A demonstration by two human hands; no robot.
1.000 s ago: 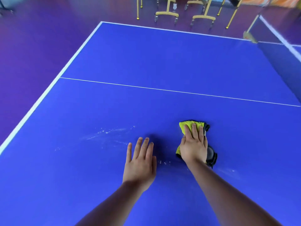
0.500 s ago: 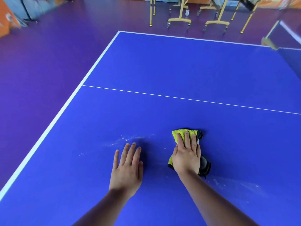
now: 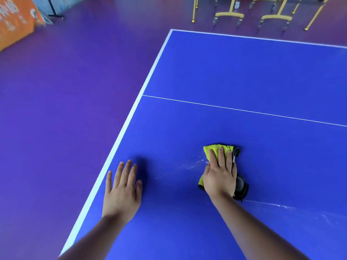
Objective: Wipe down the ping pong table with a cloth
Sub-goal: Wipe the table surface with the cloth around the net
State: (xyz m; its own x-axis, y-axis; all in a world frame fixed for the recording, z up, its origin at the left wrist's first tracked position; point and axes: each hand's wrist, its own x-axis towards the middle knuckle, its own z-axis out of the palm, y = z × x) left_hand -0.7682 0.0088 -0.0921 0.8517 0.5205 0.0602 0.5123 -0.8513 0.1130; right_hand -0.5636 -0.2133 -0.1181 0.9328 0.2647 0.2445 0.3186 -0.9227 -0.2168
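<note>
I see a folded yellow-green microfibre cloth with dark trim [image 3: 214,150] lying on the near half of the blue ping pong table [image 3: 244,72]. Its long axis runs away from me, with the far end pointing at the white centre line.

Right hand [image 3: 220,177]: flat on the cloth, fingers straight, pressing, not clenched. Left hand [image 3: 122,192]: released, palm down on the table near the white side edge, fingers slightly spread.

White specks [image 3: 195,164] just left of the cloth. Faint white streak [image 3: 272,204] to its right.

purple floor [image 3: 75,91] | orange board [image 3: 13,21] far left | yellow wheeled frames [image 3: 229,15] far end
</note>
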